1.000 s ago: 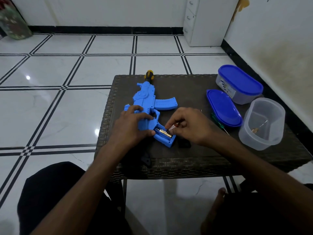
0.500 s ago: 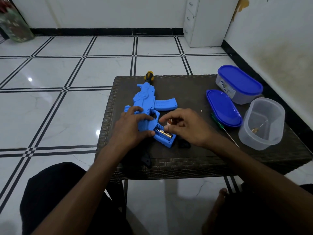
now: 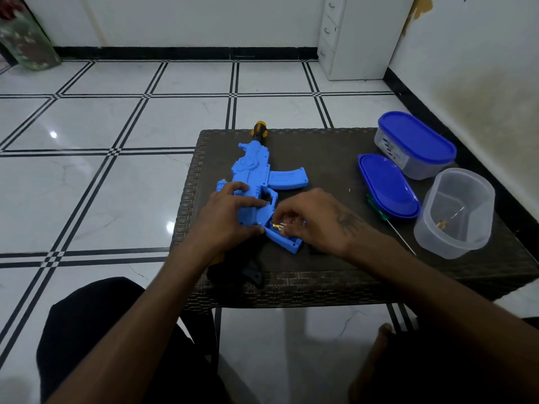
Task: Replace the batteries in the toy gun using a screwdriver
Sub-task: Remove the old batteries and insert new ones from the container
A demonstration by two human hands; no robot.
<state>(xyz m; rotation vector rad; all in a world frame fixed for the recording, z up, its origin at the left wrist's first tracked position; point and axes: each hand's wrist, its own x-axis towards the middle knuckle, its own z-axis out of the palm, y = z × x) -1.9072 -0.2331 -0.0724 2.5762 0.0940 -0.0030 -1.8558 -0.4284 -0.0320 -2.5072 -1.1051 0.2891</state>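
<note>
A blue toy gun with a yellow and black muzzle lies on the dark woven table, its stock end toward me. My left hand grips the gun's body and holds it down. My right hand has its fingertips curled over the open battery compartment in the stock, pinching a gold battery that sits in the slot. A green-handled screwdriver lies on the table to the right, partly under a blue lid.
A loose blue lid, a closed blue-lidded container and an open clear tub with small parts stand at the right. Black pieces lie near the table's front edge. A white cabinet stands at the back wall.
My right hand has moved lower and left, bringing the battery down into the compartment. The left hand has stayed on the gun.
</note>
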